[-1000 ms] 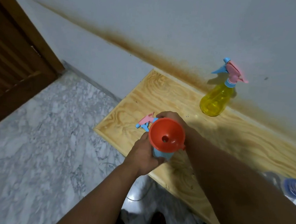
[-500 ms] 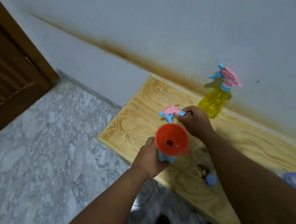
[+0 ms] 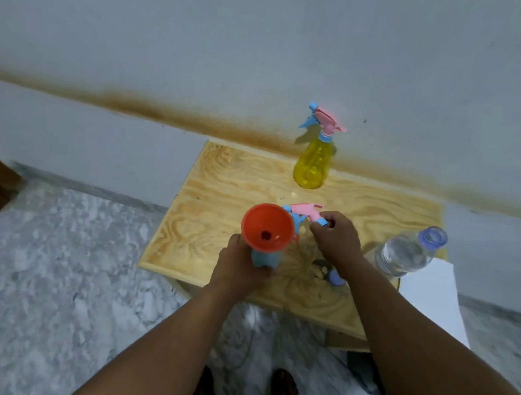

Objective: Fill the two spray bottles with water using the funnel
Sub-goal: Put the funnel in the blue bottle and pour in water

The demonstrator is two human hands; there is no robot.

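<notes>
Head view: left hand [image 3: 240, 267] grips blue spray bottle [image 3: 264, 259] near the wooden table [image 3: 221, 187] front edge, orange funnel [image 3: 267, 227] seated in its neck. Right hand [image 3: 337, 237] pinches the detached pink spray head [image 3: 304, 211] above mid-table. Yellow spray bottle [image 3: 312, 164] stands at the wall edge. Open water bottle [image 3: 406, 254] near right edge. No readable writing.
</notes>
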